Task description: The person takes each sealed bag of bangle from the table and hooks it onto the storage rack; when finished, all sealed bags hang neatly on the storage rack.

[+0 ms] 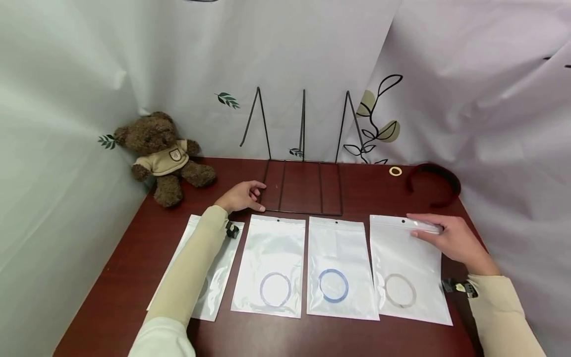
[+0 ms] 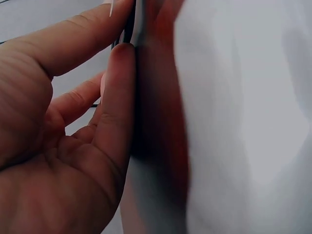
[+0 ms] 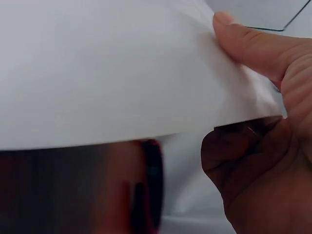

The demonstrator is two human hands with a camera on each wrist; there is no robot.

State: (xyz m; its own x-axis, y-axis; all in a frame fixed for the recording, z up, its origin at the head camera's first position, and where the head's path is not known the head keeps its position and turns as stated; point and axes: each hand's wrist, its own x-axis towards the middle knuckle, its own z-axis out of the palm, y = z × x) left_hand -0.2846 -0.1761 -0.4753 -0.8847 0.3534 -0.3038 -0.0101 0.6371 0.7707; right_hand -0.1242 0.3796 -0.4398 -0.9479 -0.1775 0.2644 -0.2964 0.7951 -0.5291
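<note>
My right hand point(image 1: 455, 238) pinches the top right of a white zip bag point(image 1: 408, 253), with the thumb in front and fingers behind; a pale beige ring shows inside. In the right wrist view, the bag's white back point(image 3: 107, 73) spreads out from the thumb. At the rack's left side, my left hand point(image 1: 241, 197) grips the base of a black wire rack point(image 1: 303, 212) between thumb and fingers. Lined up to the left of the held bag are a bag with a blue ring point(image 1: 333, 286), one with a pale lilac ring point(image 1: 275, 289), and another bag point(image 1: 218, 277) partly hidden under my left forearm.
A brown teddy bear point(image 1: 162, 153) sits at the back left of the dark red table point(image 1: 250, 337). At the back right lie a small yellow ring point(image 1: 395, 171) and a dark red headband point(image 1: 452, 183). Pale patterned cloth point(image 1: 312, 44) hangs behind and on both sides.
</note>
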